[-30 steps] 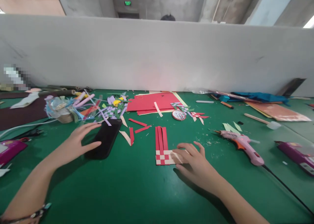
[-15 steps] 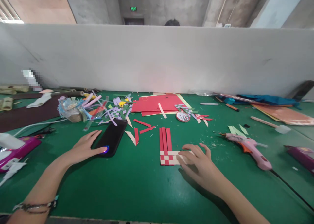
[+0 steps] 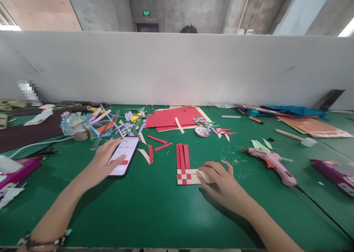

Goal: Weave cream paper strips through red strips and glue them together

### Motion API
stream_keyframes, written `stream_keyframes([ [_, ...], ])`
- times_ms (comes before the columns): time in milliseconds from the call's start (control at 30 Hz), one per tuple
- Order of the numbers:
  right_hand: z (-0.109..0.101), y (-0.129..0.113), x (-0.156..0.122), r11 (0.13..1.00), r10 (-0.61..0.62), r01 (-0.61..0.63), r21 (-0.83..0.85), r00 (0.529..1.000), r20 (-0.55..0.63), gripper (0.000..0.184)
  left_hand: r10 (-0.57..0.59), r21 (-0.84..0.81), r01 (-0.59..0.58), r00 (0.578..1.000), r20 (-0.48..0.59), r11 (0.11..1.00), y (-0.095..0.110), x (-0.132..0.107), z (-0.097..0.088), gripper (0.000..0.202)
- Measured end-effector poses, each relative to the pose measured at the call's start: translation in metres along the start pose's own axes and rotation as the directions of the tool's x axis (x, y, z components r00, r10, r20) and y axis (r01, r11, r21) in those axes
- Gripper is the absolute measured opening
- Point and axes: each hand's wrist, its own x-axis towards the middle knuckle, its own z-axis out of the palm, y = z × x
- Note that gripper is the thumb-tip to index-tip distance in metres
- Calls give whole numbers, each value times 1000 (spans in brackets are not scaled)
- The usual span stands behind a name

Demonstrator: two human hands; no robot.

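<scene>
A lit phone (image 3: 129, 147) lies on the green table, its screen showing a timer and a red button. My left hand (image 3: 96, 165) rests at the phone's left side, fingers stretched out along the edge and thumb over the lower screen. In the middle is a woven paper piece (image 3: 183, 177), a red and cream check with red strips (image 3: 182, 156) reaching away and cream strips pointing right. Over the ends of those cream strips lies my right hand (image 3: 221, 182), fingers apart and loosely bent, covering part of them.
Red paper sheets (image 3: 171, 119), a round badge-like piece (image 3: 202, 131) and loose red strips (image 3: 157, 139) lie beyond. A pink glue gun (image 3: 272, 163) with its cord is at right. Paper scraps (image 3: 129, 127) and a purple power strip (image 3: 22, 171) are at left. A grey partition (image 3: 177, 67) stands behind.
The phone's dark screen has lit up. My left hand has moved forward and right over the phone. My right hand stays on the cream strips, and the view has shifted slightly.
</scene>
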Motion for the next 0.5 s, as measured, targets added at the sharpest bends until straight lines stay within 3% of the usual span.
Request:
stream_keyframes([
  [100, 0, 1, -1, 1000, 10, -11, 26, 999, 39, 26, 238, -135, -221, 964, 118, 966, 52, -4, 0, 46],
  [200, -1, 1, -1, 999, 24, -26, 44, 999, 45, 26, 514, -232, -474, 844, 157, 849, 91, -9, 10, 39],
  [267, -1, 1, -1, 999, 23, -25, 43, 999, 33, 24, 623, -254, -575, 761, 181, 778, 107, -10, 17, 30],
  [333, -1, 0, -1, 999, 5, -6, 38, 1000, 20, 25, 673, -264, -624, 715, 188, 736, 116, -8, 24, 21],
  [400, 0, -2, -1, 999, -21, 20, 44, 1000, 19, 28, 681, -291, -624, 711, 173, 725, 122, -2, 30, 18],
  [500, 2, -4, 0, 998, -41, 40, 51, 999, 27, 31, 645, -346, -569, 746, 166, 746, 129, 7, 39, 19],
])
